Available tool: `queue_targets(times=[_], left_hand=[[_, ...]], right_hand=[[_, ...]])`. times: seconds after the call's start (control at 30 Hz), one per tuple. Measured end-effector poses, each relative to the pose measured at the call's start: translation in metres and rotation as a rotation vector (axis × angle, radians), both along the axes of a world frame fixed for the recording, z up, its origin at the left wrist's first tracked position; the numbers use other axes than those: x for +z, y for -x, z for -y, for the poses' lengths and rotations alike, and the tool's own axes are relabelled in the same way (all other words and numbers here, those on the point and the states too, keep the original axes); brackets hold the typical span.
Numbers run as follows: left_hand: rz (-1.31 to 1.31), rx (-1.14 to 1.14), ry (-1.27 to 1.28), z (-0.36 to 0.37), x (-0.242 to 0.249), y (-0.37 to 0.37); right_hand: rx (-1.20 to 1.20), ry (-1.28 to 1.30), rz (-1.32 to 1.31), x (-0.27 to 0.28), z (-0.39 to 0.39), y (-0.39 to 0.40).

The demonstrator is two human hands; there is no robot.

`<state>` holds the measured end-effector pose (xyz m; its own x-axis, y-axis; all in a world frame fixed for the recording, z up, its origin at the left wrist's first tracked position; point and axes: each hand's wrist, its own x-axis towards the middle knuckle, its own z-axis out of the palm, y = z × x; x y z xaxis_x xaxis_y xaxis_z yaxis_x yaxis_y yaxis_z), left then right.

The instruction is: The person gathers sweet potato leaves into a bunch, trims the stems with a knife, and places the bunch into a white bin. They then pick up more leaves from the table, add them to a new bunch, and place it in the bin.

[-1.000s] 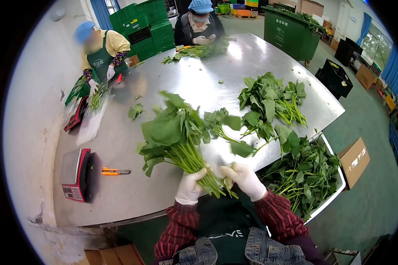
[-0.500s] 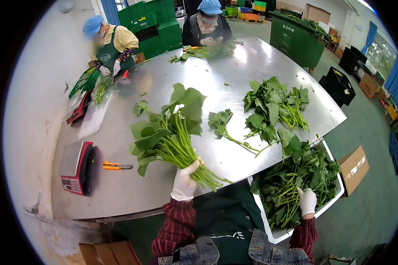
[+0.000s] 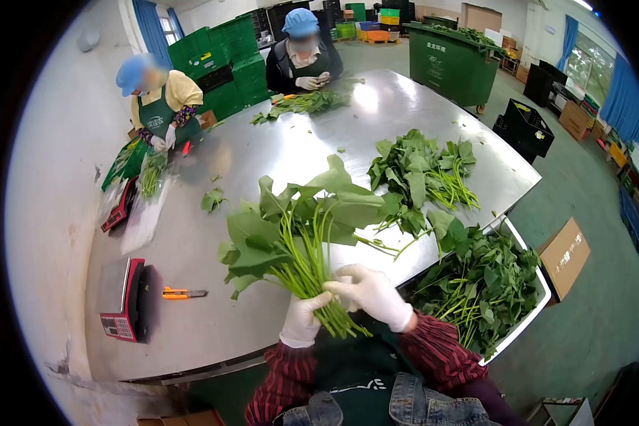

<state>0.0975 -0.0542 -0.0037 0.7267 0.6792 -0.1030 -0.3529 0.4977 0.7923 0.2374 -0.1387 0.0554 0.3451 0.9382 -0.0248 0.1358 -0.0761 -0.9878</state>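
A bunch of leafy green stems (image 3: 302,245) stands upright in my gloved left hand (image 3: 302,321), whose fingers are wrapped round the lower stems. My gloved right hand (image 3: 373,293) touches the same bunch from the right, its fingers bent at the stems; whether it grips some of them is hard to see. Behind the bunch, a heap of leafy greens (image 3: 422,174) lies on the metal table (image 3: 213,298). More greens (image 3: 483,284) fill the white box (image 3: 522,337) beside the table at the right.
An orange cutter (image 3: 184,293) and a red scale (image 3: 124,298) lie at the left. Two co-workers (image 3: 167,103) (image 3: 305,53) stand at the far side, near greens (image 3: 309,103). A cardboard flap (image 3: 564,259) sticks out beside the white box.
My right hand has left the greens in the white box and moved left to the bunch. My left hand still holds the bunch, slightly lower in view. The view has shifted.
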Motion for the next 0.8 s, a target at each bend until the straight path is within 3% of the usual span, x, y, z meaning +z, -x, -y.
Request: queue_targets(times=[0.17, 0.23, 0.27, 0.3, 0.33, 0.37, 0.43, 0.47, 0.5, 0.53, 0.57, 0.63, 0.8], left_hand=[[0.114, -0.104, 0.036, -0.002, -0.012, -0.005], [-0.026, 0.155, 0.109, 0.003, -0.006, -0.006], [0.021, 0.11, 0.138, 0.0, -0.006, -0.005], [0.021, 0.11, 0.137, -0.002, -0.009, -0.004], [0.121, 0.093, 0.198, -0.005, -0.013, -0.004], [0.222, 0.078, 0.259, -0.008, -0.015, -0.003], [0.235, 0.105, 0.246, -0.017, -0.016, 0.003], [0.271, 0.1, 0.253, -0.022, -0.016, 0.007], [0.305, 0.094, 0.264, -0.024, -0.016, 0.01], [0.308, 0.089, 0.267, -0.025, -0.016, 0.012], [0.309, 0.09, 0.268, -0.024, -0.016, 0.013], [0.391, 0.004, 0.343, -0.022, -0.013, 0.014], [0.393, -0.073, 0.358, -0.015, -0.017, 0.009]], right_hand=[[-0.107, 0.023, -0.24, -0.006, -0.009, 0.013], [-0.186, -0.095, -0.382, -0.018, 0.005, 0.018], [-0.205, -0.036, -0.359, -0.015, 0.017, 0.02], [-0.108, 0.007, -0.164, -0.021, 0.03, 0.015], [-0.204, -0.15, -0.397, -0.032, 0.047, 0.02], [-0.313, -0.111, -0.304, -0.047, 0.06, 0.014], [-0.491, -0.338, -0.265, -0.054, 0.081, -0.009], [-0.647, -0.157, -0.263, -0.049, 0.091, -0.024], [-0.638, 0.088, -0.267, -0.052, 0.106, -0.046], [-0.667, 0.173, -0.311, -0.068, 0.117, -0.063], [-0.676, 0.346, -0.192, -0.083, 0.131, -0.08], [-0.715, 0.381, 0.361, -0.158, 0.161, -0.109], [-0.671, 0.349, -0.009, -0.086, 0.133, -0.064]])
